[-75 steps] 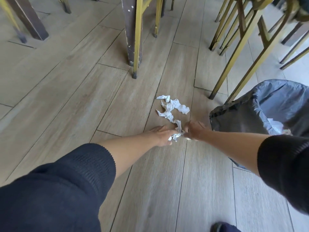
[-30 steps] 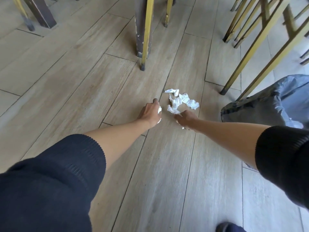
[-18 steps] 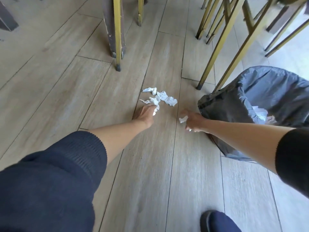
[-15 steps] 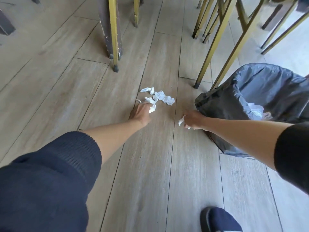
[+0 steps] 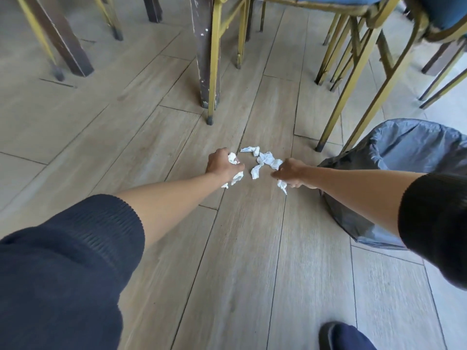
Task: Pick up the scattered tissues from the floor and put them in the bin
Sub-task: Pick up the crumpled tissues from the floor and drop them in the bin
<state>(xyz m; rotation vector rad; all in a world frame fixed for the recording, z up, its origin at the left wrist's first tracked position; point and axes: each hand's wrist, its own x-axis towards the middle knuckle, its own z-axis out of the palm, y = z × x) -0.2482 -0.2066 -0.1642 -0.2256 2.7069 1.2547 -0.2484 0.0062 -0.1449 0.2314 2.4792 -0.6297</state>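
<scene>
Head view: left hand [image 5: 223, 165] clenched round crumpled white paper tissues [image 5: 233, 159], bits poking out top and bottom of the fist. Right hand [image 5: 290, 173] also closed on a wad [image 5: 282, 185] hanging below it. Between the hands, just ahead, loose white crumpled tissues [image 5: 265, 159] lie on the pale wood-grain plank floor [image 5: 252, 248]. Round bin with grey plastic liner [image 5: 404, 147] sits just right of the right hand. Tissues look featherlight, soft, tear-prone, not slippery; pinch any raised crease or scoop whole, low grip force. Gold metal chair legs [image 5: 214, 72] stand beyond the hands.
</scene>
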